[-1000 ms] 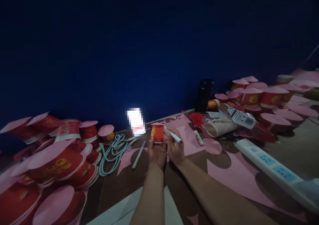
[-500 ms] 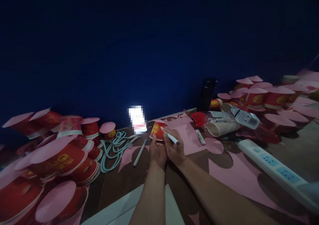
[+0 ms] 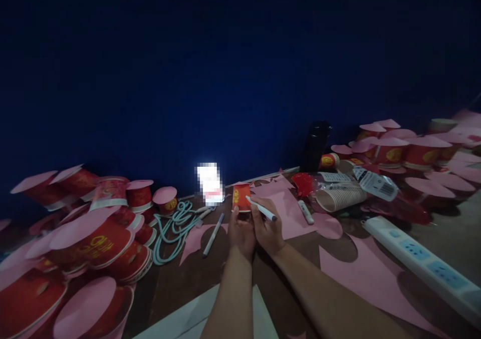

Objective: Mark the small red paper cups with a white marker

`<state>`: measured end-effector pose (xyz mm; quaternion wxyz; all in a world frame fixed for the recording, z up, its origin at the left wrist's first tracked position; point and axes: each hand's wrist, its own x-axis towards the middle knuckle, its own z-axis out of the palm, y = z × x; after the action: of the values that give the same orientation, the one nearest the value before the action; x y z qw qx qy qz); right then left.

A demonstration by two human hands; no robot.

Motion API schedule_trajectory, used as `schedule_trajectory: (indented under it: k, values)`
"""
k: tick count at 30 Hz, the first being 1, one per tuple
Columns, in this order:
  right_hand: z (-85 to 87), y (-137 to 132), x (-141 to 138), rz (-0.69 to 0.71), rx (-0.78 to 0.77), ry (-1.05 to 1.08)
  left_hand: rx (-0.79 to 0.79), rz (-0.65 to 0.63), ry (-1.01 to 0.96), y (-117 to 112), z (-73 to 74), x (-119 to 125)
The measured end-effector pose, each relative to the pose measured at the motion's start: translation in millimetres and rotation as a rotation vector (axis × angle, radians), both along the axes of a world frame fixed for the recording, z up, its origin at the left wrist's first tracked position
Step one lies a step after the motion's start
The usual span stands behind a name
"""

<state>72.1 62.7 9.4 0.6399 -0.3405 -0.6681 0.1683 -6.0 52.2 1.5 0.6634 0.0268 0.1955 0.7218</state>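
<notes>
A red paper cup [image 3: 241,199] with yellow lettering and a pink paper disc at its far end is held over the table in my left hand [image 3: 241,230], fingers wrapped around its lower part. My right hand [image 3: 267,224] is closed on a white marker pen [image 3: 265,212], its tip at the right side of the cup. Whether the tip touches the cup I cannot tell for sure. Left of my hands, a second pen [image 3: 213,235] lies on the brown table [image 3: 184,291], beside a scalloped pink paper scrap [image 3: 191,244].
Red cups with pink discs [image 3: 101,241] crowd the left; more [image 3: 394,151] stand at the right. A lit phone [image 3: 210,184], coiled cable [image 3: 165,241], dark bottle [image 3: 315,146], stacked cups [image 3: 340,197], glue stick [image 3: 305,212], cut pink paper [image 3: 370,274] and power strip [image 3: 421,261] lie around.
The cup has turned in my left hand, its lettering now nearer the left edge. The marker pen stays at its right side. The whole view has shifted slightly.
</notes>
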Motion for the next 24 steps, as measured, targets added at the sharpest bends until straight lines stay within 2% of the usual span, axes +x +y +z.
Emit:
schedule_trajectory:
  k: [4, 16, 24]
  values:
    - [-0.5, 2.6, 1.9, -0.014, -0.036, 0.028, -0.063, 0.054, -0.019, 1.2, 0.0, 1.7]
    - [-1.7, 3.3, 2.1, -0.021, -0.042, 0.015, -0.086, -0.001, 0.047, 1.7, -2.7, 2.8]
    - [-2.4, 5.0, 3.2, -0.068, -0.037, 0.023, -0.093, 0.029, 0.013, 2.3, -1.7, 5.5]
